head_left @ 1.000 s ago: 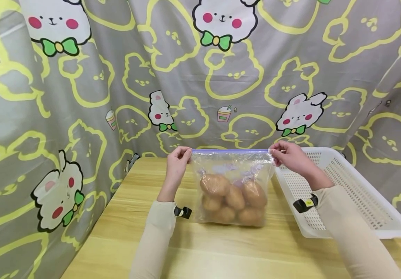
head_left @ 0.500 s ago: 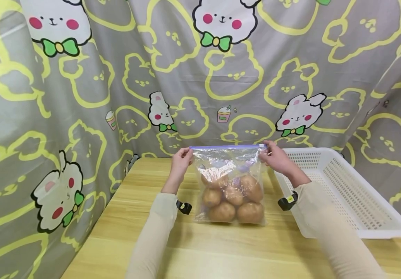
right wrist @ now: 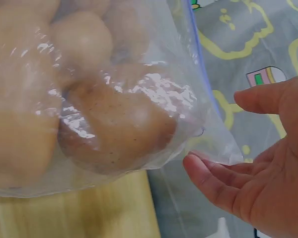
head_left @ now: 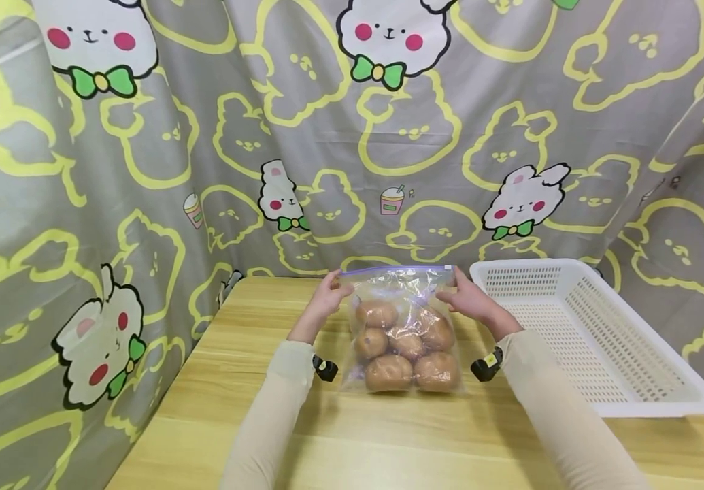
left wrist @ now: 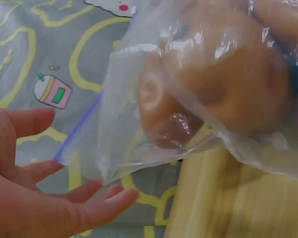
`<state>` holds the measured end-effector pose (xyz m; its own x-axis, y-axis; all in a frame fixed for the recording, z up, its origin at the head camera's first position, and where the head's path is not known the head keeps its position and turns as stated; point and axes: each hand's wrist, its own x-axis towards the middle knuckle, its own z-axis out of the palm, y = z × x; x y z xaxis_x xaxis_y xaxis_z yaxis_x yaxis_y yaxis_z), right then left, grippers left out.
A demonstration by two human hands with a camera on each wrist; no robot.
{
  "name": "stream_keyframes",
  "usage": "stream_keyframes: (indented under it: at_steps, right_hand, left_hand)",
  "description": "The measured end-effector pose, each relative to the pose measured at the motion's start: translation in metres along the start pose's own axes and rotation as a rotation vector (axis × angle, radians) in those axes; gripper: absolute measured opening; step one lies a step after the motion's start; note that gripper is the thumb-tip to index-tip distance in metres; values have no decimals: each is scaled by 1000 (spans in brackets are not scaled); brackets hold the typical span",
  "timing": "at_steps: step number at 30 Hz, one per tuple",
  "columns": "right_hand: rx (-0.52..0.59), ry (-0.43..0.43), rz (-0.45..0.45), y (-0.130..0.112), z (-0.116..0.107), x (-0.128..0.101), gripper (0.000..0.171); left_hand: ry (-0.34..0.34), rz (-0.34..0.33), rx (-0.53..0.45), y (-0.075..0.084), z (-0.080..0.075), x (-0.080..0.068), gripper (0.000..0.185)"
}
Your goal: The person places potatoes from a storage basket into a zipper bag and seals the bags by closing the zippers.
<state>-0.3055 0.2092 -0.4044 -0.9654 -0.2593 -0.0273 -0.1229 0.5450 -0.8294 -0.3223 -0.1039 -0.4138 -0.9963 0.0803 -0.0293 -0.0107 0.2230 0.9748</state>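
A clear zip bag [head_left: 402, 327] with a blue seal strip [head_left: 397, 269] stands on the wooden table [head_left: 352, 435], leaning back, with several brown potatoes [head_left: 390, 371] inside. My left hand [head_left: 334, 294] is beside the bag's upper left corner, fingers straight. My right hand [head_left: 457, 297] is at the upper right side, fingers also straight. In the left wrist view, the left hand [left wrist: 54, 198] lies open with the bag [left wrist: 198, 99] corner just at its fingers. In the right wrist view, the right hand [right wrist: 260, 168] is open, and the bag [right wrist: 104, 99] corner touches a fingertip.
An empty white perforated plastic basket [head_left: 596, 340] sits on the table to the right of the bag. A grey curtain with rabbit prints [head_left: 205, 136] hangs close behind and to the left. Bare tabletop lies in front of the bag.
Both hands pinched the bag's top corners and held it stretched up. The bag has since sunk and leaned back, and both hands have let go, opened and come inward.
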Motion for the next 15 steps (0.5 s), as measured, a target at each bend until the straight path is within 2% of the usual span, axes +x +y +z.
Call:
stream_keyframes:
  at_steps: [3, 6, 10, 15]
  right_hand:
    - [-11, -20, 5, 5, 5, 2, 89]
    - [-26, -43, 7, 8, 8, 3, 88]
    - [-63, -79, -4, 10, 12, 1, 88]
    - [-147, -127, 10, 14, 18, -1, 90]
  left_hand:
    - [-68, -43, -22, -4, 1, 1, 71]
    - [-74, -50, -29, -8, 4, 4, 80]
    - [-81, -28, 50, -12, 10, 3, 86]
    - [-172, -31, 178, -16, 16, -6, 82]
